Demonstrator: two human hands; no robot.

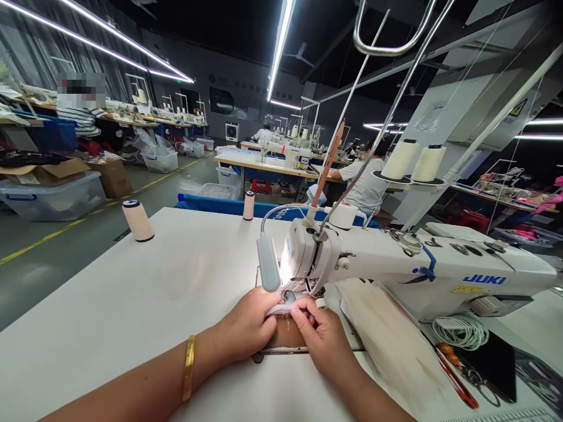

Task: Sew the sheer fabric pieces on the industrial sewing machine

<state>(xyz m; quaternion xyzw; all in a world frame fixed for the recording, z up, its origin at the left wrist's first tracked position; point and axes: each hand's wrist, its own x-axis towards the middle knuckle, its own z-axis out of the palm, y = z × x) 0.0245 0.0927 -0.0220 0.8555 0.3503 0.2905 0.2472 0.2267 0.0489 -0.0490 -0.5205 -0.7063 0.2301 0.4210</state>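
Under the sewing machine point(396, 264) needle, a pale cloth strip point(281, 306) runs left to right. Left hand point(248, 328) and right hand point(323, 337) fingers pinch it, equally near.

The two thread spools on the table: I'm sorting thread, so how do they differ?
The near spool is thicker and leans slightly; the far spool is slimmer and stands upright. The near spool sits at the table's left edge, the far spool at its back edge. Both are pale with dark ends.
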